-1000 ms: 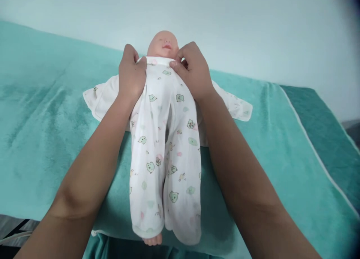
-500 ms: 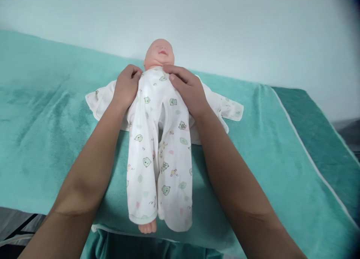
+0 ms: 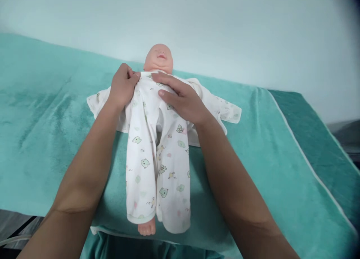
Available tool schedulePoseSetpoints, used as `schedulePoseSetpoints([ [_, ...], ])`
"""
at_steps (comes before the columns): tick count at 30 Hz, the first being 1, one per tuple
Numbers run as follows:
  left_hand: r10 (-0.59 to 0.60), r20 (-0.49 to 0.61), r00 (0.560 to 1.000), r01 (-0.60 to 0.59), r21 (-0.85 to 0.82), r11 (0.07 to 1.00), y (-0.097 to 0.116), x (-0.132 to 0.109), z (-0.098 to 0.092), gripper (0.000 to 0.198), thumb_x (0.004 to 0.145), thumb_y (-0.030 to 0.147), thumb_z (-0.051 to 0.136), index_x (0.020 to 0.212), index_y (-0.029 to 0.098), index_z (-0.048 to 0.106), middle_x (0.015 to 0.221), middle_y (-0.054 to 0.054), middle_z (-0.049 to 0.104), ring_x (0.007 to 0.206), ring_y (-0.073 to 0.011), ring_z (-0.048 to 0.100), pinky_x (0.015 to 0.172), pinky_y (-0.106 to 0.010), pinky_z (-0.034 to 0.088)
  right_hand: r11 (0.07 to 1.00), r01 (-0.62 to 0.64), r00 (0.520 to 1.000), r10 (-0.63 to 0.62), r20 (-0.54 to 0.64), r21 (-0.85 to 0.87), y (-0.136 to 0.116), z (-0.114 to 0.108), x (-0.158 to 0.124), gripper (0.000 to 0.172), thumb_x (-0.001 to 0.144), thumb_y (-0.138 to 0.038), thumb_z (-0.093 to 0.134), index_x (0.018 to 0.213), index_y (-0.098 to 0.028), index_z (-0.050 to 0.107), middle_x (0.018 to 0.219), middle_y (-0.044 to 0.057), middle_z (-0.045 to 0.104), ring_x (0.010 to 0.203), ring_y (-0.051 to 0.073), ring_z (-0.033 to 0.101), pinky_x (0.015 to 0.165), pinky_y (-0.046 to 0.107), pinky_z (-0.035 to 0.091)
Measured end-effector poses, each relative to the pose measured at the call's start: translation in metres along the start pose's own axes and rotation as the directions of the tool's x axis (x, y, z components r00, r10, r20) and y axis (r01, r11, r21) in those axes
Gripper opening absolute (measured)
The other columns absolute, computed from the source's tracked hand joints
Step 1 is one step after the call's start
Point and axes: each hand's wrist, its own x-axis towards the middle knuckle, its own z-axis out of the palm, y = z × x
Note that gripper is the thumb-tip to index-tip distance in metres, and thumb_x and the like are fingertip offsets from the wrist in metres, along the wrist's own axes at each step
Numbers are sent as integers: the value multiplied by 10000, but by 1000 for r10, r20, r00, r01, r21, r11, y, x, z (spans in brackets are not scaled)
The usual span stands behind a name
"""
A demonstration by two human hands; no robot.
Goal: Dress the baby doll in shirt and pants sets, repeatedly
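Note:
A baby doll (image 3: 159,59) lies on its back with its head at the far side, dressed in white printed trousers (image 3: 143,154) drawn up high over its chest. Under it spreads a white printed baby shirt (image 3: 227,110), sleeves out to both sides. My left hand (image 3: 124,86) pinches the upper left edge of the trousers near the doll's shoulder. Flat on the chest, with fingers extended over the trousers' top, rests my right hand (image 3: 181,96). One foot (image 3: 146,227) pokes out of the left trouser leg; the other foot is hidden in cloth.
A green plush cover (image 3: 253,169) lies over the table, with a darker green cloth (image 3: 312,128) at the right. Behind stands a pale wall (image 3: 197,23). More green cloth (image 3: 135,247) hangs below the front edge.
My right hand has slid left from the doll's shoulder onto the upper chest. My left hand has shifted slightly left, pulling the waistband edge outward.

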Motion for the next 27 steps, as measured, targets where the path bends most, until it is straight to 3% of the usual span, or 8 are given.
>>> schedulePoseSetpoints([
  [7,-5,95,996,2,34,999,3,-8,2,79,942,272,639,864,269,640,976,-35,745,980,-234,676,1016,-402,516,994,-88,975,71,-208,-71,35,-9,-12,461,1031,-641,507,1331,-349,699,1498,4,663,1463,253,558,1281,544,403],
  [11,59,110,992,-67,67,995,1,-20,-4,184,935,245,560,956,286,738,1170,-45,777,1166,-269,665,1123,-440,458,968,-99,942,17,-336,-229,58,-10,-25,477,1041,-621,466,1303,-309,714,1494,63,669,1450,281,566,1287,567,374],
  [14,106,120,987,-116,77,990,-2,-29,-12,180,891,246,604,980,311,746,1230,-38,772,1225,-282,650,1178,-461,420,942,-107,926,-22,-376,-318,68,-9,-32,429,1035,-552,484,1282,-289,715,1482,98,673,1440,307,565,1283,587,364],
  [19,164,109,980,-184,210,960,-8,-46,-25,86,836,254,671,909,299,658,1317,-83,719,1338,-329,584,1226,-548,384,938,-159,899,9,-438,-307,72,-10,-32,249,971,-361,564,1163,-276,697,1393,99,713,1353,306,613,1227,581,418],
  [23,136,163,977,-175,250,952,-10,-53,-32,186,778,370,755,858,277,614,1419,-92,670,1430,-353,509,1273,-570,329,950,-186,925,83,-372,-251,69,-24,-32,81,882,-261,636,952,-269,675,1386,69,709,1343,287,612,1210,557,426],
  [27,66,182,981,-106,216,971,-10,-51,-37,302,722,468,821,858,266,642,1465,-98,646,1469,-363,471,1286,-568,291,961,-186,960,133,-246,-206,64,-37,-32,93,834,-255,690,926,-266,682,1425,68,685,1353,286,599,1208,548,419],
])
